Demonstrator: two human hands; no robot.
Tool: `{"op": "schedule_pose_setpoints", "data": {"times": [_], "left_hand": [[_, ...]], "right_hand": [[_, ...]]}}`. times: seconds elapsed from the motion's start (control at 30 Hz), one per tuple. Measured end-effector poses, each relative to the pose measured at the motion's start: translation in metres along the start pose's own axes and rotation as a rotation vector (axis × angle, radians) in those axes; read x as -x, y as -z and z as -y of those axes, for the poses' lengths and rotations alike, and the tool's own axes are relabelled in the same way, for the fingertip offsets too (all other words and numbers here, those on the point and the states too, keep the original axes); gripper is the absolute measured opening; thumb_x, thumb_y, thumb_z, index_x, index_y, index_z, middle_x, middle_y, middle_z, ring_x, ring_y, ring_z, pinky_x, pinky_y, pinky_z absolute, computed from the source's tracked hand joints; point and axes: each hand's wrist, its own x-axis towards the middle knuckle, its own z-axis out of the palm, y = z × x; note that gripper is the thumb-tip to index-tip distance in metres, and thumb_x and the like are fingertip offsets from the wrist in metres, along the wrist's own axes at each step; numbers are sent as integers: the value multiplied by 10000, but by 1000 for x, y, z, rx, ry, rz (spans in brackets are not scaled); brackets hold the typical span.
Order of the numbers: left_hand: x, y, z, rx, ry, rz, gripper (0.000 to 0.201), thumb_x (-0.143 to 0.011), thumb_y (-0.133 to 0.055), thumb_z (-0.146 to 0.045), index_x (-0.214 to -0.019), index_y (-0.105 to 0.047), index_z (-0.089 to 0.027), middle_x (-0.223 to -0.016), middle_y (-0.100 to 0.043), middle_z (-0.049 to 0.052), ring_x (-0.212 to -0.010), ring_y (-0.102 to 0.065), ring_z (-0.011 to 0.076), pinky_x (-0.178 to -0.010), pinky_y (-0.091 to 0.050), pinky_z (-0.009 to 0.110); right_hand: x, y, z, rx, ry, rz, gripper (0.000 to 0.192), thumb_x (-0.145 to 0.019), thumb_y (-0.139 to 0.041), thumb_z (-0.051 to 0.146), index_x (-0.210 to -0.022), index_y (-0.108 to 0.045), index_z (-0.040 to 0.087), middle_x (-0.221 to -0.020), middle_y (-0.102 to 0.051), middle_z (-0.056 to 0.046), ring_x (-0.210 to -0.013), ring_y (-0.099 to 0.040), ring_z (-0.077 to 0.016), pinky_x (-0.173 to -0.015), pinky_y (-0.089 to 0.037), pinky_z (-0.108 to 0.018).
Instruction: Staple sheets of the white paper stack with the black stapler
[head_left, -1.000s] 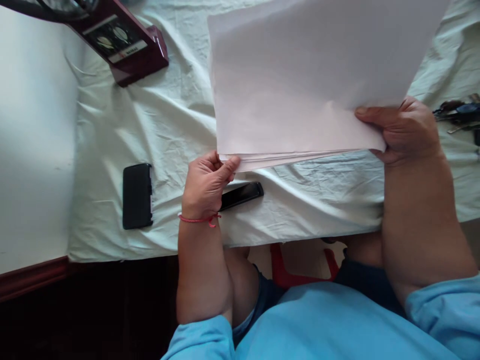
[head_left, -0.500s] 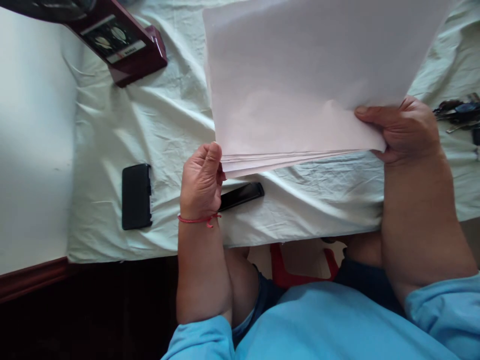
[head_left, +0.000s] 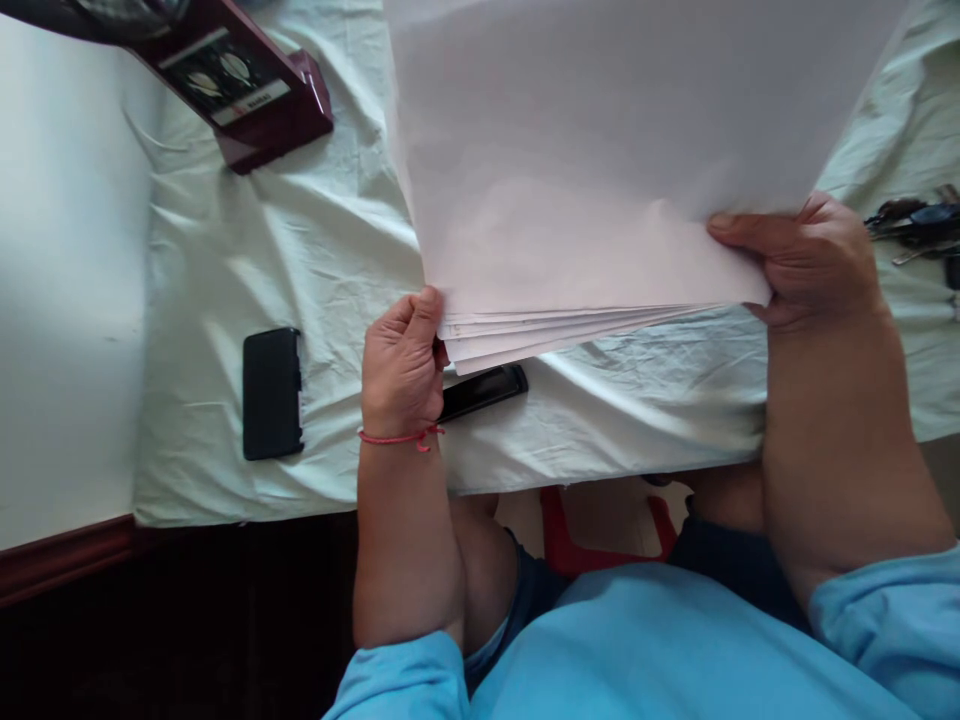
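A stack of white paper sheets (head_left: pixel 600 170) is held up over the cloth-covered table, its far edge running out of view at the top. My left hand (head_left: pixel 405 355) pinches the near left corner, thumb on the top sheet and fingers mostly hidden beneath. My right hand (head_left: pixel 810 260) grips the near right corner, its thumb lying flat on the top sheet. Toward the left hand the near edges of the sheets fan apart; toward the right hand they come together. A slim black object (head_left: pixel 484 392) lies on the cloth just below the fanned edges, partly behind my left wrist.
Pale green wrinkled cloth (head_left: pixel 202 270) covers the table. On the left lies a black phone-like case (head_left: pixel 272 394); behind it stands a dark red appliance base (head_left: pixel 270 100) with a label. A bunch of keys (head_left: pixel 919 220) lies at the right. A red stool (head_left: pixel 585 550) shows below the table edge.
The sheets have fanned wider at the left, the lowest edge dropping closer to the slim black object. The stack's left side has shifted slightly left. My right hand stays almost still.
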Motion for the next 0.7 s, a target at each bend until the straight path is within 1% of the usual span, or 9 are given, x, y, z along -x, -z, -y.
{"op": "schedule_pose_setpoints", "data": {"times": [0.07, 0.13, 0.2, 0.27, 0.37, 0.47, 0.57, 0.63, 0.7], "left_hand": [[1, -1, 0, 0, -1, -12, 599, -803, -1043, -724, -740, -668, -261, -578, -485, -66, -499, -458, 118, -437, -381, 265], [2, -3, -1, 0, 4, -19, 578, -809, -1045, -708, -747, -685, -260, -579, -494, -66, -499, -465, 119, -439, -395, 266], [4, -7, -4, 10, 0, -28, 548, -841, -1023, -711, -778, -717, -261, -595, -527, -59, -519, -492, 128, -454, -421, 267], [6, -11, -7, 24, -12, -33, 544, -860, -1001, -727, -802, -736, -255, -614, -538, -55, -529, -483, 126, -448, -411, 262], [8, -13, -11, 22, -35, -32, 573, -786, -1068, -688, -771, -720, -233, -644, -527, -61, -545, -452, 101, -447, -382, 231], [6, -11, -10, 14, -55, -36, 618, -698, -1131, -638, -727, -675, -222, -701, -591, -51, -616, -528, 98, -556, -490, 215], [5, -8, -8, -10, -30, -36, 628, -740, -1093, -680, -735, -652, -232, -735, -640, -30, -683, -605, 137, -645, -568, 258], [5, -8, -8, -27, -12, -29, 606, -796, -1055, -694, -761, -657, -239, -751, -653, -19, -725, -642, 159, -669, -583, 274], [6, -8, -10, -36, -14, -22, 579, -832, -1041, -673, -777, -660, -240, -743, -634, -20, -735, -649, 161, -656, -569, 265]], "right_hand": [[0, -1, 0, -6, -4, -11, 574, -379, -1164, 273, -866, -868, 199, -1020, -885, -31, -978, -868, -276, -1111, -746, -566], [1, -1, 0, 2, 0, -12, 560, -395, -1167, 285, -860, -865, 206, -1011, -885, -22, -957, -864, -264, -1097, -749, -564], [0, 0, -1, 11, 16, 1, 563, -419, -1174, 302, -879, -861, 211, -1024, -885, -16, -971, -866, -262, -1109, -742, -574], [1, 0, -2, 8, 30, 18, 578, -425, -1179, 314, -891, -854, 207, -1030, -882, -14, -984, -866, -260, -1130, -731, -583], [3, 0, -2, 17, 44, 23, 587, -427, -1173, 313, -901, -850, 188, -1023, -876, -18, -957, -856, -246, -1144, -723, -587], [5, -2, -1, 58, 41, 12, 541, -466, -1164, 306, -878, -836, 185, -1018, -876, -24, -931, -844, -243, -1117, -729, -588], [6, -2, -2, 65, 51, 11, 539, -463, -1169, 318, -858, -825, 188, -1021, -873, -40, -922, -840, -255, -1084, -736, -587], [6, -1, -2, 66, 59, 13, 565, -440, -1177, 346, -863, -834, 195, -1029, -873, -37, -931, -839, -255, -1091, -731, -586], [6, 1, -3, 70, 78, 7, 591, -416, -1189, 387, -861, -844, 206, -1028, -876, -23, -933, -831, -242, -1108, -725, -575]]}}
